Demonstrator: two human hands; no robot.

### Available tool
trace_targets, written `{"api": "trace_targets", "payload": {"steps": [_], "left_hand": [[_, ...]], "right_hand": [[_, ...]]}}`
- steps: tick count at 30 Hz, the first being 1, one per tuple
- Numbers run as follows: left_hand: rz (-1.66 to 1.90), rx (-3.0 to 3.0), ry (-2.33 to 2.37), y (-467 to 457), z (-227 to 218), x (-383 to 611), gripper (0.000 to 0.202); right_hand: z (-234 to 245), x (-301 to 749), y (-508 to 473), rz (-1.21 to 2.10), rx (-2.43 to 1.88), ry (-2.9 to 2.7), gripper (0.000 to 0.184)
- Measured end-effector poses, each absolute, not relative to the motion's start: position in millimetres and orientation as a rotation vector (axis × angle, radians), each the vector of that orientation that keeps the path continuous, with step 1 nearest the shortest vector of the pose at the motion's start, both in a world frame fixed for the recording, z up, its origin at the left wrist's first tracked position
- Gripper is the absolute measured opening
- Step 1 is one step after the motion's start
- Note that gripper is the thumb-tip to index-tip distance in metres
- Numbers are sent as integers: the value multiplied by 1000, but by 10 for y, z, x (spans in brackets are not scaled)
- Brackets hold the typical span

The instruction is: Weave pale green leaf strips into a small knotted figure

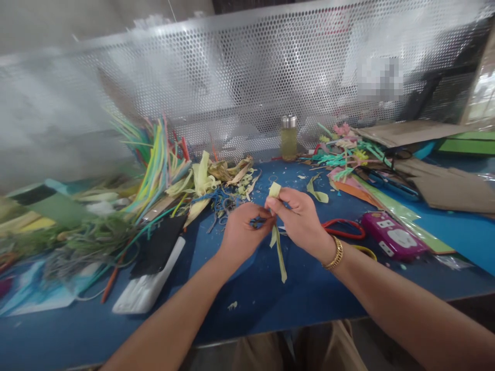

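Observation:
A pale green corn husk strip (281, 257) is held between my hands above the blue table. My right hand (299, 212), with a gold bracelet at the wrist, pinches its folded top between thumb and fingers. My left hand (247, 229) is closed beside it, fingertips meeting the strip just below my right thumb. The strip's tail hangs down below my fingers, with a shorter end next to it. What lies right between the fingertips is partly hidden. Red-handled scissors (344, 230) lie close to my right wrist.
A heap of dried corn husks (203, 178) lies at the back left, near coloured strips (157, 159). A lidded bottle (289, 139) stands by the perforated metal panel (263, 67). To the right are a purple case (394, 236), artificial flowers (346, 147) and cardboard (456, 188).

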State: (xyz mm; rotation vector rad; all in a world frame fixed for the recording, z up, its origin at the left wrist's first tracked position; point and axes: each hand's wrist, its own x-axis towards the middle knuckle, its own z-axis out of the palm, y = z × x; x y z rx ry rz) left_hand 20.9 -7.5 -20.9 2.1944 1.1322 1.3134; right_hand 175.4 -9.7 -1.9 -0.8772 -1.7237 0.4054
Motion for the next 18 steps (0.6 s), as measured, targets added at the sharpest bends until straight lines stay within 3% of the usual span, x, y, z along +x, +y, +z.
{"api": "trace_targets", "payload": {"steps": [9,13,18], "left_hand": [[1336,1301,861,143,-421,184,15],[1309,1173,791,136,-377,176,21],[1319,1242,793,150,-342,163,26]], "right_hand": [[55,1972,99,161,-913,-1772,24],[2,2025,161,54,-1019,-1814,39],[25,2036,101,68,-1279,-1986,36]]}}
